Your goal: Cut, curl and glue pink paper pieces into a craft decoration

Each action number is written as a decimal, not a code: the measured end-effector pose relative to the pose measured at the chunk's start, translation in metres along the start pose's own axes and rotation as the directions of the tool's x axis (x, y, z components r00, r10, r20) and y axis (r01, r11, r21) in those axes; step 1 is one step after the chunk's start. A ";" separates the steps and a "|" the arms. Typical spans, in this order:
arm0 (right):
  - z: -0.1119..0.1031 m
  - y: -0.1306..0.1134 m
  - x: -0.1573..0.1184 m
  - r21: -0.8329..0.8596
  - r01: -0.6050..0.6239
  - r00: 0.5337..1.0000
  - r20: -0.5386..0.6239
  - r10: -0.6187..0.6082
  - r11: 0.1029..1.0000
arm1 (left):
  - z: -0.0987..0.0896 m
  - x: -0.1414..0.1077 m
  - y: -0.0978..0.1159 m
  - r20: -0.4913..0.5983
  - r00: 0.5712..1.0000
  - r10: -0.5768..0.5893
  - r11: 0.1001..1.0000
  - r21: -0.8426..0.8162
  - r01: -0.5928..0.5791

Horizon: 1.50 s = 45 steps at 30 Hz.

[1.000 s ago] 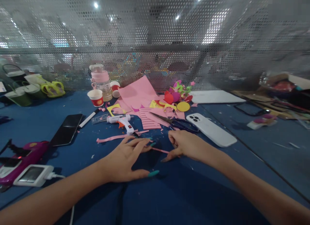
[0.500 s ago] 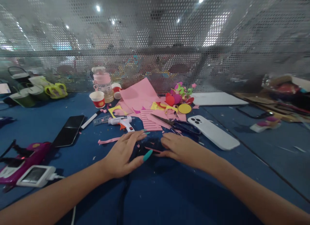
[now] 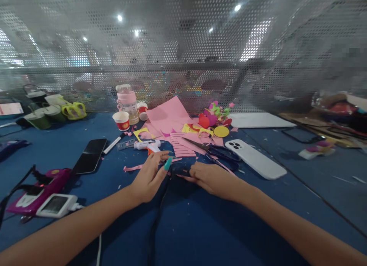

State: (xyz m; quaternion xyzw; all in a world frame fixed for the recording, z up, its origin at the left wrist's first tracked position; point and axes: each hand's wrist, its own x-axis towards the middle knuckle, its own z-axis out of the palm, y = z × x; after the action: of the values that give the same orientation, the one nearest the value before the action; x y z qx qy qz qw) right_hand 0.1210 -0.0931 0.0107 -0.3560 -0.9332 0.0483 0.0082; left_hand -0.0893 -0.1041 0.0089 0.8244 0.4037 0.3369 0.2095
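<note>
My left hand (image 3: 147, 176) is just in front of the white hot glue gun (image 3: 147, 145), its thumb raised away from the fingers and holding nothing I can see. A black cord (image 3: 156, 220) runs beneath its fingertips toward me. Opposite it, my right hand (image 3: 210, 178) rests low on the table with fingers curled together on a thin pink paper strip (image 3: 183, 177), mostly hidden by the hand. Dark-handled scissors (image 3: 220, 151) lie behind that hand, blades across a pink sheet with black lines (image 3: 180, 149). Another pink strip (image 3: 133, 168) lies left of my left fingers.
Pink paper (image 3: 169, 115), yellow scraps and colourful cut-outs (image 3: 213, 115) lie behind my hands. A white phone (image 3: 256, 159) is right; a black phone (image 3: 90, 156), marker (image 3: 114, 143) and purple power strip (image 3: 43, 189) are left. A paper cup (image 3: 121, 121) and bottle (image 3: 128, 105) stand behind.
My left thumb has lifted and drawn back toward its fingers, away from the pink strip by my right hand. The right hand stays low, and the view has shifted slightly.
</note>
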 end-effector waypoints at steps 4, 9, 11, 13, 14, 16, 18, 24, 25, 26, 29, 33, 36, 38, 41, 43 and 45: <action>-0.006 -0.002 -0.002 0.071 0.021 1.000 -0.015 -0.020 0.997 | 0.000 0.000 -0.003 -0.083 0.995 -0.056 0.997 -0.058 0.051; -0.009 -0.004 -0.002 0.368 -0.031 0.963 -0.236 0.126 0.929 | 0.002 0.002 -0.007 -0.118 0.990 -0.082 0.979 -0.197 0.058; -0.006 -0.009 0.003 0.591 -0.033 0.943 -0.249 0.221 0.806 | 0.004 0.004 -0.008 -0.089 0.988 -0.129 0.931 -0.354 0.090; 0.000 -0.018 0.013 0.801 -0.021 0.938 -0.192 0.289 0.599 | 0.006 0.007 -0.010 -0.040 0.979 -0.198 0.820 -0.554 0.143; 0.003 -0.022 0.018 0.878 -0.011 0.932 -0.164 0.322 0.479 | 0.007 0.009 -0.010 -0.016 0.973 -0.232 0.743 -0.648 0.167; 0.009 -0.031 0.031 0.962 -0.002 0.922 -0.104 0.372 0.272 | 0.008 0.012 -0.009 0.033 0.955 -0.296 0.598 -0.773 0.212; 0.015 -0.037 0.042 0.993 0.020 0.927 -0.063 0.371 0.117 | 0.007 0.013 -0.009 0.074 0.933 -0.352 0.495 -0.831 0.253; 0.026 -0.044 0.059 0.992 0.119 0.952 -0.105 0.287 -0.034 | 0.008 0.014 -0.010 0.047 0.880 -0.473 0.345 -0.909 0.234; 0.027 -0.044 0.058 0.993 0.115 0.951 -0.101 0.292 -0.032 | 0.009 0.015 -0.010 0.042 0.866 -0.499 0.325 -0.917 0.232; 0.027 -0.044 0.058 0.994 0.106 0.949 -0.094 0.301 -0.025 | 0.009 0.015 -0.010 0.043 0.851 -0.523 0.303 -0.924 0.233; 0.029 -0.043 0.053 0.997 0.072 0.949 -0.057 0.311 -0.038 | 0.009 0.017 -0.008 0.062 0.809 -0.584 0.234 -0.942 0.241; 0.031 -0.040 0.050 0.990 0.062 0.975 -0.032 0.222 -0.128 | 0.005 0.018 -0.005 0.095 0.757 -0.647 0.144 -0.959 0.243; 0.030 -0.037 0.050 0.984 0.065 0.989 -0.042 0.140 -0.164 | 0.003 0.017 -0.004 0.113 0.742 -0.661 0.100 -0.966 0.237; 0.029 -0.036 0.050 0.976 0.063 0.992 -0.038 0.121 -0.209 | 0.002 0.017 -0.004 0.135 0.737 -0.662 0.087 -0.963 0.254; 0.027 -0.036 0.050 0.960 0.063 0.992 -0.031 0.120 -0.272 | 0.002 0.018 -0.003 0.160 0.734 -0.660 0.078 -0.957 0.279; 0.027 -0.035 0.049 0.953 0.068 0.992 -0.032 0.124 -0.295 | 0.002 0.019 -0.004 0.171 0.744 -0.645 0.076 -0.955 0.286; 0.027 -0.034 0.049 0.950 0.063 0.993 -0.028 0.119 -0.305 | 0.003 0.019 -0.004 0.184 0.757 -0.628 0.070 -0.955 0.290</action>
State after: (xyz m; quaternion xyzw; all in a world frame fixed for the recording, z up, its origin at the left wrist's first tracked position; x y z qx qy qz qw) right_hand 0.0606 -0.0879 -0.0141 -0.2272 -0.4997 0.7620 0.3436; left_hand -0.0809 -0.0867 0.0116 0.2893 0.3796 0.5337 0.6981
